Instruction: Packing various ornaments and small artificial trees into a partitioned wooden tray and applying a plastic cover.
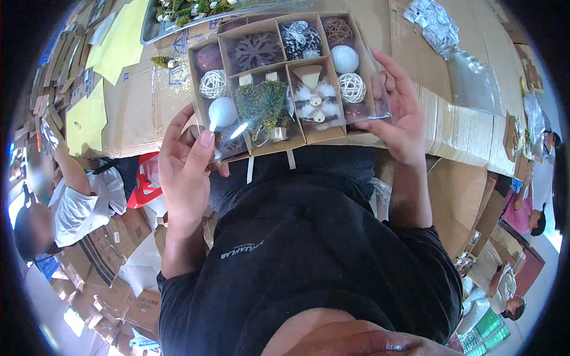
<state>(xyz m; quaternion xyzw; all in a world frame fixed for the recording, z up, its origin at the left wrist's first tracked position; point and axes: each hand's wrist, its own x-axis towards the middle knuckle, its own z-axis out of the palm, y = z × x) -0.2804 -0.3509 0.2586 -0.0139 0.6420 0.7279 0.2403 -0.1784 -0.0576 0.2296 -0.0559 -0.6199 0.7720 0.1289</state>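
Note:
A cardboard ornament box (326,135) with several compartments is held up at both ends, tilted, with clear plastic over it. My left hand (189,169) grips its left end, thumb on the front corner and fingers at the side. At the other end, my right hand (401,113) clasps the box and the clear film sticking out there. Inside lie a glittery green tree (261,104), a brown snowflake (256,51), a frosted pinecone (301,40), a furry white angel-like figure (314,102), a brown twig ball (338,31), white wicker balls (213,84), and white (222,111) and dark red (208,59) balls.
Behind the box, cardboard (380,29) covers the table. A metal tray (146,29) of small green trees stands at the far left, near yellow paper sheets (119,47). Silver packets (431,26) and a clear bag (475,77) lie right. People work on both sides.

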